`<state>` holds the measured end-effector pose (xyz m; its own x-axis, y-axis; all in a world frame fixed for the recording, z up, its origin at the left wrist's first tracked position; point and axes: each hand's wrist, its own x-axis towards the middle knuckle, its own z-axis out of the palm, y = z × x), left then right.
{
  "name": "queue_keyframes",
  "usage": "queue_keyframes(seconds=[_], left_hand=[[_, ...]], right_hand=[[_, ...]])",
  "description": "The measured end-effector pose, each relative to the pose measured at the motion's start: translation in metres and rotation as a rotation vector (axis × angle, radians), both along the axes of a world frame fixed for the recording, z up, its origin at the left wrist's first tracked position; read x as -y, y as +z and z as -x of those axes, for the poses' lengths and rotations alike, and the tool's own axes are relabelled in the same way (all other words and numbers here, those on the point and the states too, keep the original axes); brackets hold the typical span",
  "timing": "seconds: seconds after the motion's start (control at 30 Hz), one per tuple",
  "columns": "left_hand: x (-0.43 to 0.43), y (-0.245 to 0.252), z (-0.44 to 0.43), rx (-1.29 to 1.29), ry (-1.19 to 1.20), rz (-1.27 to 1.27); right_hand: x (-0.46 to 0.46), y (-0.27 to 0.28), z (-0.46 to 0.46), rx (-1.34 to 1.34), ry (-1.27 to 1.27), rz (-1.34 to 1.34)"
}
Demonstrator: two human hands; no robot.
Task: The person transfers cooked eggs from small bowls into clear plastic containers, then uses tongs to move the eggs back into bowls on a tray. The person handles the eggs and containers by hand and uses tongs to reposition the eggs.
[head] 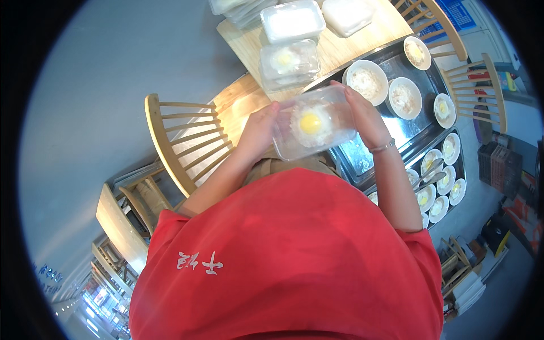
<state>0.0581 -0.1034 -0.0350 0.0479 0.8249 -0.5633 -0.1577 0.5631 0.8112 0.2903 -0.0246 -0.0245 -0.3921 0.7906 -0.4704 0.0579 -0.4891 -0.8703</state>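
Between my two hands is a clear plastic food container [282,142] with a fried egg [311,123] showing through its top. My left hand [257,129] grips its left end, thumb at the upper corner. At the opposite end, my right hand [369,117] holds the side, with a band on the wrist. Just beyond it, more clear containers [290,63] with an egg inside stand stacked on the wooden table [335,49]. White bowls of food [366,83] sit right of my right hand on a dark metal tray [382,127].
Behind the stack are a container with white contents [293,21] and several stacked containers or lids [250,10]. A second tray [461,170] carries several egg-topped bowls and metal spoons [429,174]. Wooden chairs stand left [170,140] and right [476,91]. A grey wall [127,63] runs along the left.
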Motion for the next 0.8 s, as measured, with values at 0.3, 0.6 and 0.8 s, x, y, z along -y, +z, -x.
queue_keyframes(seconds=[0.3, 0.6, 0.8], left_hand=[[-0.011, -0.02, 0.012, 0.243, 0.111, 0.058], [-0.017, -0.057, 0.02, 0.145, 0.232, -0.086], [-0.08, -0.083, 0.038, -0.12, 0.284, -0.053]], right_hand=[[-0.023, -0.024, 0.022, 0.214, -0.059, -0.001], [-0.063, -0.061, 0.063, 0.188, -0.177, 0.093], [-0.13, -0.099, 0.085, 0.495, -0.026, -0.143]])
